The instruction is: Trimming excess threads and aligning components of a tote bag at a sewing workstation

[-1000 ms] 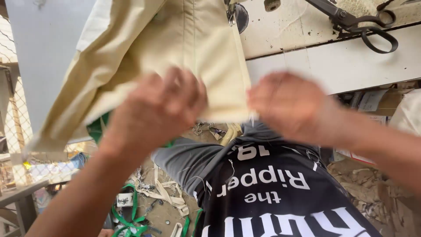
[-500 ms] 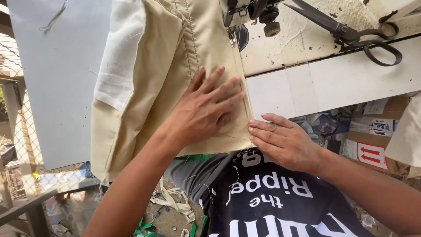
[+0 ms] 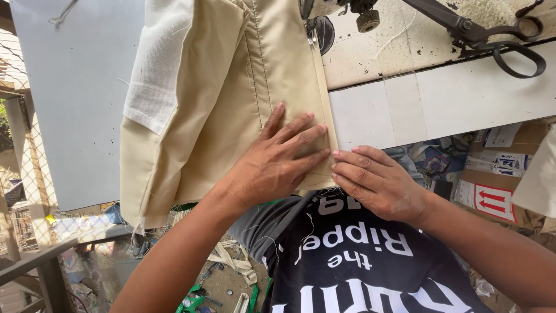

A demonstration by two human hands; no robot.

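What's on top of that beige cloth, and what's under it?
The left hand lies flat on the beige cloth; the right hand's fingertips press its edge. A white lining piece rests on it too. Beneath, the white table shows beside it; the covered part is hidden.

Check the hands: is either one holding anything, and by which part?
No gripping. The left hand presses flat on the beige fabric near its stitched right edge; the right hand has fingertips touching that edge's lower end.
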